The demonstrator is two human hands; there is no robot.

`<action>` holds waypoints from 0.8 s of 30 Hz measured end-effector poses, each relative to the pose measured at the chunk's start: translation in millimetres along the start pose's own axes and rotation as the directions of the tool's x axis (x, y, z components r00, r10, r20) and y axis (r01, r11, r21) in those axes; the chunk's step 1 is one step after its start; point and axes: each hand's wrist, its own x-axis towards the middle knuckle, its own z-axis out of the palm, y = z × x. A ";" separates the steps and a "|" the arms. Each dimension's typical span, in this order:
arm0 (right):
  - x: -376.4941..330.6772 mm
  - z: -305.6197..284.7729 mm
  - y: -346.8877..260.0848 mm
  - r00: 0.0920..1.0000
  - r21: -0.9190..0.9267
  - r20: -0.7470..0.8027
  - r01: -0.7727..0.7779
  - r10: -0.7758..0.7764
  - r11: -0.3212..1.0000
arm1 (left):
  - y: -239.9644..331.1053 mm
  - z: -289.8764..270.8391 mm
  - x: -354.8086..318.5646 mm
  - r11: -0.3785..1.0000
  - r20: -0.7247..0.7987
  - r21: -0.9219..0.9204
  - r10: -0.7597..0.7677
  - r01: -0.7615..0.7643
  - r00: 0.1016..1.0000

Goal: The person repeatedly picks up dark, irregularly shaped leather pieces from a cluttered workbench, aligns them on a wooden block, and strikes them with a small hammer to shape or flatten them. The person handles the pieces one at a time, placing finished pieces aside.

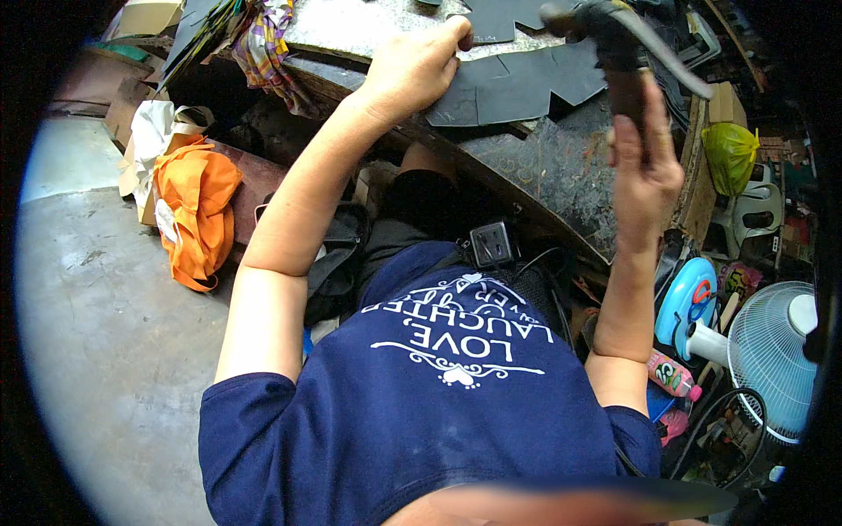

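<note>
My left hand (417,67) presses down on dark flat cut pieces of sheet material (517,83) that lie on a worn, stained worktable (553,175). The fingers are curled, with the fingertips on the upper edge of the sheets. My right hand (645,167) is raised above the table's right side and grips the brown wooden handle of a hammer (614,35). The hammer's dark metal head is up near the top of the view, above the sheets.
An orange bag (200,210) and a white cloth lie on the left by the concrete floor (105,333). A checked cloth (267,44) hangs at the table's far left. A white fan (776,351), a pink-capped bottle (674,379), a blue round object (686,298) and a green bag (730,153) crowd the right.
</note>
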 end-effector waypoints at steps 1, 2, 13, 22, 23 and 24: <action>-1.3 9.3 -0.3 0.995 -0.183 0.081 0.067 -0.053 0.981 | -1.5 1.9 0.8 1.000 0.001 -0.004 0.011 -0.011 1.000; -2.4 11.6 -1.1 0.987 -0.338 0.156 0.086 -0.034 0.937 | -2.5 4.0 1.0 1.000 -0.004 -0.014 0.001 -0.001 1.000; -8.4 18.7 0.3 0.979 -0.281 0.196 0.111 -0.056 0.953 | -9.5 12.8 5.7 0.999 -0.053 0.032 -0.017 0.019 0.998; -11.9 4.6 -1.4 0.982 -0.149 0.121 0.162 -0.144 0.976 | -10.3 8.2 7.8 0.996 -0.012 0.085 -0.014 0.015 1.000; -16.0 7.8 1.2 0.988 -0.068 0.120 0.106 -0.097 0.992 | -9.1 7.8 8.4 0.995 -0.021 0.095 -0.012 0.014 1.000; -17.6 13.9 5.7 0.973 -0.185 0.132 0.210 -0.188 0.960 | -7.3 6.9 8.5 0.995 -0.004 0.098 -0.032 0.032 0.999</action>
